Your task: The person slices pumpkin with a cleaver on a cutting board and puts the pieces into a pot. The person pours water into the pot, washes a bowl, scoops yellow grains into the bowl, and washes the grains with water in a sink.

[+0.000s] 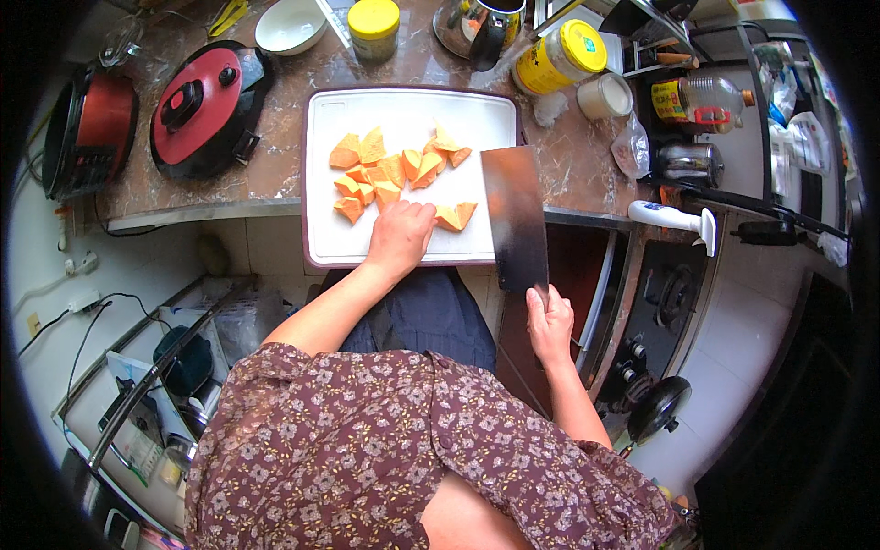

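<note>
Several chunks of orange-fleshed sweet potato [371, 168] lie on a white cutting board [412, 246] with a dark rim, mostly on its left and middle. Two or so pieces [456, 216] sit apart, just right of my left hand [402, 237]. That hand is over the board's near edge with its fingers bent down at the lowest chunks; whether it pinches one is hidden. My right hand [550, 323] is closed around the handle of a broad cleaver [515, 216]. The cleaver's blade points away from me, over the board's right edge.
A red and black cooker lid [199, 110] and the cooker body [103, 130] stand left. Behind the board are a white bowl [291, 26], a yellow-lidded jar [373, 31] and a kettle [488, 27]. To the right are a yellow-capped container [560, 58], a glass jar [605, 96] and a rack.
</note>
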### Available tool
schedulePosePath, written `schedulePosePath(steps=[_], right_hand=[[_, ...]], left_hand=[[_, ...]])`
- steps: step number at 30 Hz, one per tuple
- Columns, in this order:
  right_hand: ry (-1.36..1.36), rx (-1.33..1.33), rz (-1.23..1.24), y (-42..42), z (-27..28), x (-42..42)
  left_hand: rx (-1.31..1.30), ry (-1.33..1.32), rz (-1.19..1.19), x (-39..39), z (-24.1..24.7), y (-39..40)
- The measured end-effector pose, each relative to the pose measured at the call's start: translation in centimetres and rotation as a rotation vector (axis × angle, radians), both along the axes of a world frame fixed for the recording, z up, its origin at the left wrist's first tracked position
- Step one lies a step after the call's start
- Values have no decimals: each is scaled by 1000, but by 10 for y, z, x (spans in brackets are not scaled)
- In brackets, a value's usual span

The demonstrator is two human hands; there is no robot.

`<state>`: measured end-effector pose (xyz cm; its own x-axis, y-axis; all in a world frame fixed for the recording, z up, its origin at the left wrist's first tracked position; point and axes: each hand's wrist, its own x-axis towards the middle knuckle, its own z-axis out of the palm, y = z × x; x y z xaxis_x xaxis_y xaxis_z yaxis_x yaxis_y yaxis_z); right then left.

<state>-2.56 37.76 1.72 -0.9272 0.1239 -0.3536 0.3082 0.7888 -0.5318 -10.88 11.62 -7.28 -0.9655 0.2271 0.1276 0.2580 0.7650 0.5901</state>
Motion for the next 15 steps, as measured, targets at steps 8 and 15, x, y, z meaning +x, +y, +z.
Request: schedulePosePath(steps=[8, 15], right_hand=[[-107, -455, -398, -15, -24, 6], [-102, -489, -385, -29, -30, -2]], left_hand=[[55, 11, -46, 5, 9, -4], [-73, 137, -175, -13, -10, 24]])
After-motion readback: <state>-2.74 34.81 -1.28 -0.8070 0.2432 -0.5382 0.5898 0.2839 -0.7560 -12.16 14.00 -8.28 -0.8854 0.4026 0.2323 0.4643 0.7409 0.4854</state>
